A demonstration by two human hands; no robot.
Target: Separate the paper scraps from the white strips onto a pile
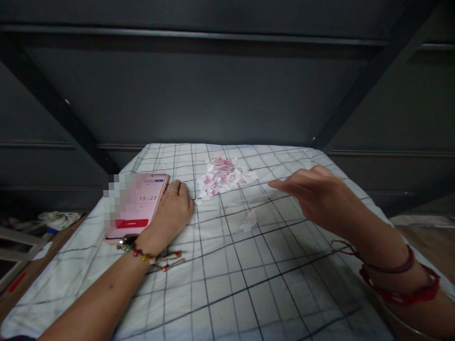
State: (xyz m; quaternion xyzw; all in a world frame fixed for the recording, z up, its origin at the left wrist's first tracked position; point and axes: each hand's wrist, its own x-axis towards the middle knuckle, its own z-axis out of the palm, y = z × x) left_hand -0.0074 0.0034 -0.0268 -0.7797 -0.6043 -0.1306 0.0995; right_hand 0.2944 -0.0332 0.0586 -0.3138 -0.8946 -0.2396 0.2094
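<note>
My left hand (174,206) rests palm down on the checked cloth, against the right edge of a pink-cased phone (141,206). Its fingers lie on the cloth, tips partly hidden. Over the cloth at right, my right hand (316,190) has its fingers drawn together, thumb side hidden, with the fingertip pointing at a heap of torn white and pink paper scraps (225,176). Whether it pinches something is too small to tell. Between my hands lies a small cluster of white scraps (248,222), with a faint clear sheet or film seemingly around it.
The checked cloth (224,300) covers the table, which stands against a dark grey panel (210,96). A white slatted frame (17,252) and a crumpled cloth (59,220) are low at the left. The phone shows running digits and a red button.
</note>
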